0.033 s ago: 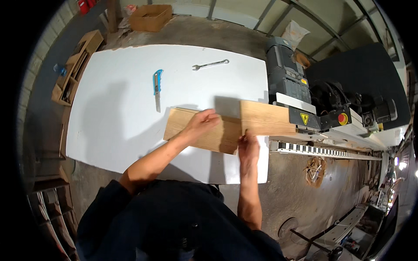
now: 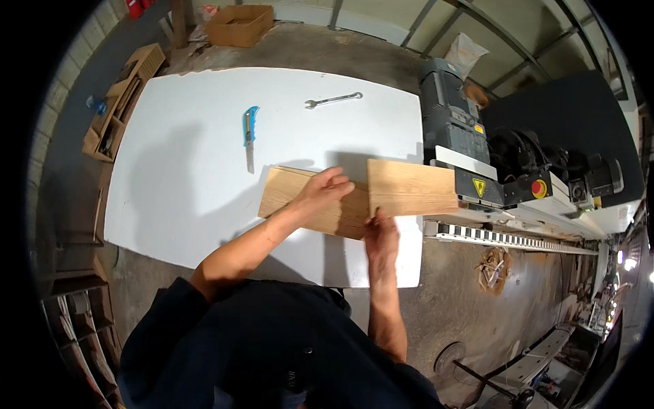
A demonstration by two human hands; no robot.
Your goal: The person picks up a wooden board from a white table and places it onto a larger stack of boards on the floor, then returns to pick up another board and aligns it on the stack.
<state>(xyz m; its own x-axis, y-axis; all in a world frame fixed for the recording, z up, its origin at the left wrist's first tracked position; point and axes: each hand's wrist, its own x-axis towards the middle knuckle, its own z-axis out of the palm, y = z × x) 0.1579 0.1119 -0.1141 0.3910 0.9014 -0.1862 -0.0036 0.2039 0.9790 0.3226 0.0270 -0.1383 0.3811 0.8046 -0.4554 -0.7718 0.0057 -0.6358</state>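
A pale wooden board sticks out leftward from the machine at the table's right edge. My right hand grips its near left corner, fingers closed around the edge. Below and to the left lie wooden boards on the white table, apparently stacked, with one edge showing behind another. Over these hovers my left hand, its fingers stretched out toward the gripped board and holding nothing; whether it touches the boards below I cannot tell.
Farther back on the table lie a blue utility knife with its blade out and a combination wrench. The machine has a red stop button and a grey motor. A cardboard box sits on the floor behind.
The gripped board has come a little farther left from the machine, with my right hand moving along with it. My left hand has shifted slightly right, nearer to that board.
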